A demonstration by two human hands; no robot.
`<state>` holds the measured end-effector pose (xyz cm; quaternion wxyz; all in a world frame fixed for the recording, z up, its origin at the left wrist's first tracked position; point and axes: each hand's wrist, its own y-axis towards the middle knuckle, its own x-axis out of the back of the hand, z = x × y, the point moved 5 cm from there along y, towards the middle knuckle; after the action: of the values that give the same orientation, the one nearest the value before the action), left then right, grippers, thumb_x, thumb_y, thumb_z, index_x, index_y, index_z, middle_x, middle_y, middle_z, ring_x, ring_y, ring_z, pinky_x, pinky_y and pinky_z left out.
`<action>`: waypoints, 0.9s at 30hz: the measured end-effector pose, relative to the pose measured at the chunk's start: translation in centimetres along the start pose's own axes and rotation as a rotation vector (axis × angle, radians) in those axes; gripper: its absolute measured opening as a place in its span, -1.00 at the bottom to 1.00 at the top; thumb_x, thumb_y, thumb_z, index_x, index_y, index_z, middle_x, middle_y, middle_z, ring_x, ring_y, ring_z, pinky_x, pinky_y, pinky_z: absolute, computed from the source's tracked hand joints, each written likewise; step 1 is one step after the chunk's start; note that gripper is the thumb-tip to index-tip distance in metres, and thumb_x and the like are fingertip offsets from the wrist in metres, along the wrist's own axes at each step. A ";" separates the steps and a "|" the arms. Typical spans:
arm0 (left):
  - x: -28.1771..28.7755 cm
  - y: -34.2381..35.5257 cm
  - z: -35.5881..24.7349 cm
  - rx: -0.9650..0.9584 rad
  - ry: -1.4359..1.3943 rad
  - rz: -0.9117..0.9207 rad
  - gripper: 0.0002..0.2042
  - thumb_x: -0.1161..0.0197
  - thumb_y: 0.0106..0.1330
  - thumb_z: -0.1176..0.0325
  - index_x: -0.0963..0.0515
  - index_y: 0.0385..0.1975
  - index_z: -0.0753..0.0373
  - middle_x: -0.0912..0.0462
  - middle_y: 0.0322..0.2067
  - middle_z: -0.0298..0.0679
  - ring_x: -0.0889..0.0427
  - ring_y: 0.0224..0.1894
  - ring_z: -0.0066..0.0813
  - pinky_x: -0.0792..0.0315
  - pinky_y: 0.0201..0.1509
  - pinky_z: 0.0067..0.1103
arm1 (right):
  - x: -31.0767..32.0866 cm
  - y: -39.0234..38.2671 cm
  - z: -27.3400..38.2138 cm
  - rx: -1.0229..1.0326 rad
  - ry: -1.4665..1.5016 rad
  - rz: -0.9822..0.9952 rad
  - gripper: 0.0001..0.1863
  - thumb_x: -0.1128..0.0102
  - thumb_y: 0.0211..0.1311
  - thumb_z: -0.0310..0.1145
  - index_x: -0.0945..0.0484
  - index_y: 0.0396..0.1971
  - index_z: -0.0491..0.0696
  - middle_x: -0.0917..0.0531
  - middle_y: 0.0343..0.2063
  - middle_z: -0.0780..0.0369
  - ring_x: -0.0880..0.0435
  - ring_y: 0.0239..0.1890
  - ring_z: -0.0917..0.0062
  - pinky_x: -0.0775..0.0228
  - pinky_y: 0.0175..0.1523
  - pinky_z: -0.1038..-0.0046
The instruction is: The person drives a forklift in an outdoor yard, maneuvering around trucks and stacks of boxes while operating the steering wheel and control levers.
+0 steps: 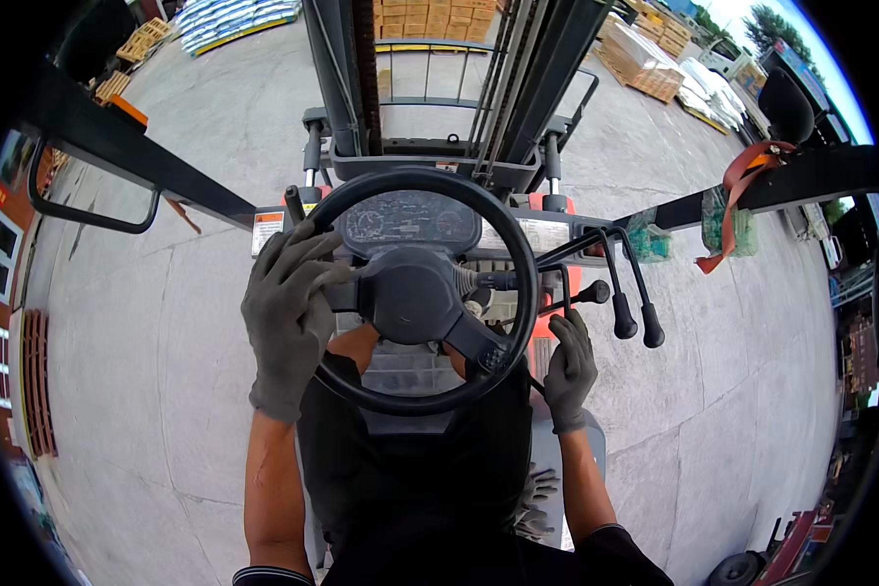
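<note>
I sit at a forklift's black steering wheel (524, 293), both hands in grey work gloves. My left hand (291, 308) is closed over the left side of the rim, thumb toward the wheel's spoke. To the right of the wheel, my right hand (570, 366) has its fingers wrapped at the end of a thin black control lever (565, 285); its knob is hidden by the glove. Close by are another lever's round black knob (596, 291) and two bent levers with long black knobs (625, 317). Behind the wheel lies the dashboard (400, 220) with round gauges.
Ahead rises the dark mast (347, 78), and beyond it are stacked tan boxes (435, 20). White sacks (710, 93) and a wrapped pallet load (640, 59) stand far right; blue-white sacks (234, 21) far left. A spare pair of gloves (535, 503) lies beside my right thigh.
</note>
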<state>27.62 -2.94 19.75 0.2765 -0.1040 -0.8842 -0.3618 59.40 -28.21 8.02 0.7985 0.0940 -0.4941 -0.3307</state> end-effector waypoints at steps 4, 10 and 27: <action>-1.2 -8.1 -3.8 -0.004 -0.039 0.175 -0.78 -0.24 0.14 0.60 -0.80 -0.31 0.25 -0.90 -0.03 -0.14 -0.81 0.23 0.02 -0.64 0.39 -0.13 | 0.6 -1.1 0.1 -0.061 0.023 -0.033 -0.54 -0.14 0.30 -0.75 -0.78 0.10 -0.08 -0.83 0.16 0.12 -0.71 0.43 0.06 -0.59 0.47 0.10; -4.0 -8.6 -8.6 -0.132 -0.111 0.412 -0.65 -0.30 0.01 0.63 -0.82 -0.22 0.13 -0.86 -0.01 -0.22 -0.80 0.18 -0.01 -0.66 0.33 -0.17 | 0.0 0.7 2.5 -0.052 -0.001 -0.111 -0.54 -0.21 0.24 -0.71 -0.79 0.09 -0.04 -0.85 0.14 0.17 -0.74 0.41 0.14 -0.65 0.41 0.15; -6.7 5.5 -9.8 -0.282 -0.471 0.676 -0.64 -0.48 0.15 0.56 -0.79 -0.04 0.07 -0.82 0.13 -0.32 -0.75 0.30 -0.17 -0.61 0.42 -0.20 | -0.7 13.6 8.5 -0.331 -0.063 -0.117 -0.67 -0.20 0.39 -0.67 -0.83 0.02 -0.13 -0.87 0.08 0.01 -0.83 0.30 0.13 -0.64 0.38 0.25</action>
<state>39.30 -5.71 24.95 0.1530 -0.5041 -0.7813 -0.3348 57.83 -15.86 18.21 0.7666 -0.0206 -0.4517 -0.4560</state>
